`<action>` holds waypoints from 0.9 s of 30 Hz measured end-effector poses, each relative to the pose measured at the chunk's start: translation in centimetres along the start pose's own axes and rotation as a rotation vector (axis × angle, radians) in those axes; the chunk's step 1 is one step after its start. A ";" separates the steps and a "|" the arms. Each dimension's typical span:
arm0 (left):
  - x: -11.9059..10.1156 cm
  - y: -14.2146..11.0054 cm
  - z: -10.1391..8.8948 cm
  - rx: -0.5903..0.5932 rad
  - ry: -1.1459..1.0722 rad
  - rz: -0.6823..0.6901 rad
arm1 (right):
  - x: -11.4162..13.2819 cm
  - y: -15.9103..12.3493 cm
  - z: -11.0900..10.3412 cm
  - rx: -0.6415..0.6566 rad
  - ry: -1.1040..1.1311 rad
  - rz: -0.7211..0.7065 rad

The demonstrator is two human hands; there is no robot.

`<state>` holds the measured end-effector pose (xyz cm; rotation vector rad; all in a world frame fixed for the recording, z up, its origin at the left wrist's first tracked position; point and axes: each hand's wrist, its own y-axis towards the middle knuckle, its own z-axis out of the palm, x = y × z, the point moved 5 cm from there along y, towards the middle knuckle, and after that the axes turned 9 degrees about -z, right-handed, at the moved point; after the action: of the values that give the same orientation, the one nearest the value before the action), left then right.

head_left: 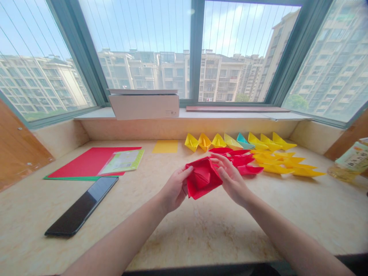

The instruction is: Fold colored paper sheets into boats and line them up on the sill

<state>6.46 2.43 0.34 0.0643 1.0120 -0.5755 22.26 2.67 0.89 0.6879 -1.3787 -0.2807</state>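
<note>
L hand [176, 188]: pinching L side of red folded paper [202, 178]; thumb on near face at upper L edge, other fingers bent together behind, partly hidden.
R hand [233, 182]: fingers bent, slightly apart, touching upper R edge; can't tell whether pinching, as contact is partly hidden.
Red folded paper: between both hands, raised over counter [161, 247]; to the R of L fingertips, to the L of & slightly below R fingertips.
Opening: facing camera, w/ peaked fold inside, approx. centered.
Long axis: hard to call, outline nearly square; inner fold running roughly L–R, R end a bit lower.
Nearer hand: neither, both touching; L grip clearer, R contact mostly at upper R corner.
Red boats [249, 170]: just beyond R hand, grouped on counter.
Yellow boats [274, 168]: farther R, beside red ones.
Back row: yellow, pale yellow & one teal boat [243, 142], side by side nr. back wall.
Yellow sheet [165, 146]: flat, L of back row.
Red sheet [82, 163]: far L, over green sheet [71, 178], w/ packet [122, 161] partly on top.
Phone [83, 209]: near L, lying diagonally, screen dark.
Bottle [352, 161]: far R edge, partly out of view.
White box [145, 106]: on ledge below window.
</note>
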 end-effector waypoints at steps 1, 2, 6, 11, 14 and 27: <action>0.0 0.1 -0.1 -0.018 -0.009 0.000 | 0.1 0.1 0.0 -0.001 0.031 0.013; 0.1 0.2 -0.3 -0.029 -0.017 -0.007 | 0.3 0.1 0.1 0.000 0.057 0.029; 0.0 0.3 -0.8 -0.048 -0.031 -0.005 | 0.1 0.2 0.2 -0.010 0.087 0.093; -1.0 -0.6 0.5 0.156 0.047 0.103 | -0.6 0.4 -1.0 -0.121 0.019 0.083; -1.2 -1.3 1.7 0.294 0.206 0.162 | -0.9 0.5 -1.8 -0.184 -0.022 0.069; -1.1 -0.7 -0.3 -0.016 0.669 0.373 | 0.2 -0.4 -0.4 0.221 -0.185 -0.034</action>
<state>5.44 2.40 1.16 0.4454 1.6062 -0.1951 22.80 2.35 0.81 0.8866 -1.5910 -0.2246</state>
